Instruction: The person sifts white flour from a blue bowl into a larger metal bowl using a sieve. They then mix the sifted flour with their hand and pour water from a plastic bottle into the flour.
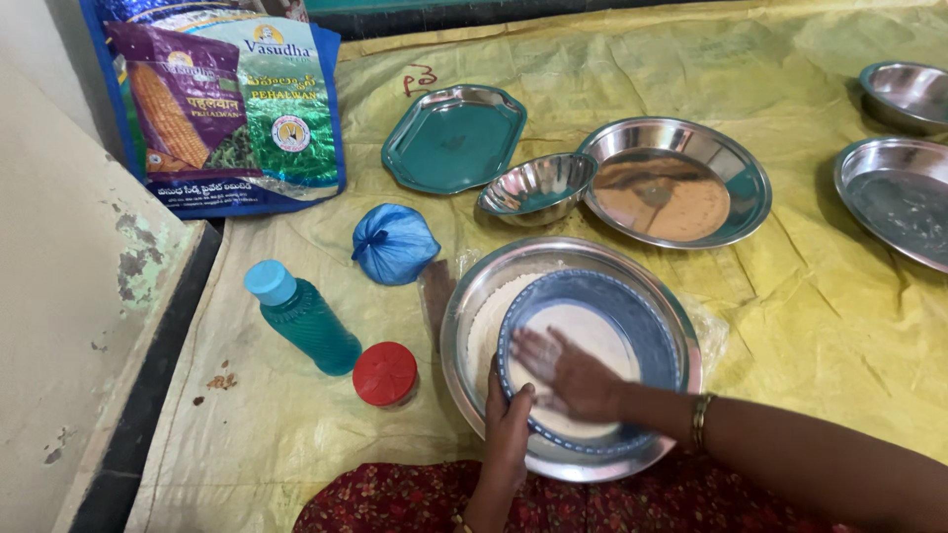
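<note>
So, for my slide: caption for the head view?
Right hand spreads flour in a sieve over a steel bowl; left hand grips the rim.

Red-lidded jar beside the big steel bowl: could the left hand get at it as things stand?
Probably yes. The left hand grips the sieve rim, and the red-lidded jar stands just to its left on the bare mat, with nothing between; it must let go first.

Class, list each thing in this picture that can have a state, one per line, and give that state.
Sieve: resting in the large bowl, flour inside.
Large bowl: holds flour.
Left hand: gripping the sieve's rim.
Right hand: flat on the flour.
Teal bottle: capped, upright.
Red-lidded jar: closed.
Blue bag: tied shut.
Small bowl: empty.
Green tray: empty.
</note>
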